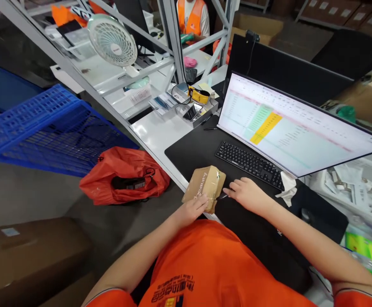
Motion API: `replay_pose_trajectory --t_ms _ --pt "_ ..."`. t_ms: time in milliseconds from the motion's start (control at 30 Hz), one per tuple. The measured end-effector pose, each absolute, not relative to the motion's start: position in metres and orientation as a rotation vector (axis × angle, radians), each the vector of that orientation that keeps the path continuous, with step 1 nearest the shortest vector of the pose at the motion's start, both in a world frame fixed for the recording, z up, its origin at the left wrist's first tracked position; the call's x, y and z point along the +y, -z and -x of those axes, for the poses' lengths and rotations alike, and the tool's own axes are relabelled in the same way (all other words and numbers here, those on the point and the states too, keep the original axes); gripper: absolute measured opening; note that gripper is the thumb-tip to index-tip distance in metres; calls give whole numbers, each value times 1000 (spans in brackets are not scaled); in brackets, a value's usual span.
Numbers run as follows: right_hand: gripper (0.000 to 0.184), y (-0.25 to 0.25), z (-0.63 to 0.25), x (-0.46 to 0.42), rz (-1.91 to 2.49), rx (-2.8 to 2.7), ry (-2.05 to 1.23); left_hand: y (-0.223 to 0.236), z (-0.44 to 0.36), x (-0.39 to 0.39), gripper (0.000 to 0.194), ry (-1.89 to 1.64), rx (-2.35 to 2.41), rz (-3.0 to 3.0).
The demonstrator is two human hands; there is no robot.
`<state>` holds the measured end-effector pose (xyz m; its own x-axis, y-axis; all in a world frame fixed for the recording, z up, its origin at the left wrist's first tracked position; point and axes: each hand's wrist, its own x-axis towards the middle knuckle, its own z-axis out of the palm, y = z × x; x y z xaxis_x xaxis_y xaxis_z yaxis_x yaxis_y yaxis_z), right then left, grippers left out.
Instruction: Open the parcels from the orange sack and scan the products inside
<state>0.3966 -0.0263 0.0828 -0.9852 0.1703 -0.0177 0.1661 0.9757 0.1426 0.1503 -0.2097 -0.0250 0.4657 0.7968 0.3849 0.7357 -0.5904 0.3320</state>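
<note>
While a small taped cardboard parcel [205, 187] is gripped along its lower edge by the left hand [193, 209], with the fingers curled over the card, it is kept at lower centre of the frame, above the near edge of a black desk mat [188, 155]. The right hand [246, 196] is held open and relaxed just beside the parcel, its fingers [232, 187] spread toward it; whether contact is made cannot be told. Just above the hands, a black keyboard [249, 164] is laid on the mat, and a crumpled white cloth [287, 187] is seen at its right end. A wide monitor [284, 123] showing a spreadsheet is placed at right of the frame. An orange bag [125, 177] is seen on the floor at left, a blue plastic crate [51, 128] is propped beyond it, and a co-worker in an orange vest [192, 17] is seen at top centre.
</note>
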Motion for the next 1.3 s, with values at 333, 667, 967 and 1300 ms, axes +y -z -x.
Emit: replay_pose_trajectory --t_ms 333,667,967,1300 --pt "32 -68 -395 23 -608 3118 -8 47 -145 -239 31 -855 1813 -1969" --pt "30 -70 -364 -43 -93 3247 18 38 -141 -230 48 -775 1878 -2183" --pt "26 -72 -348 -41 -96 3270 -35 51 -135 -230 36 -721 1857 -2322" --pt "29 -60 -346 30 -530 3174 -269 61 -114 -243 38 -859 1724 -2300"
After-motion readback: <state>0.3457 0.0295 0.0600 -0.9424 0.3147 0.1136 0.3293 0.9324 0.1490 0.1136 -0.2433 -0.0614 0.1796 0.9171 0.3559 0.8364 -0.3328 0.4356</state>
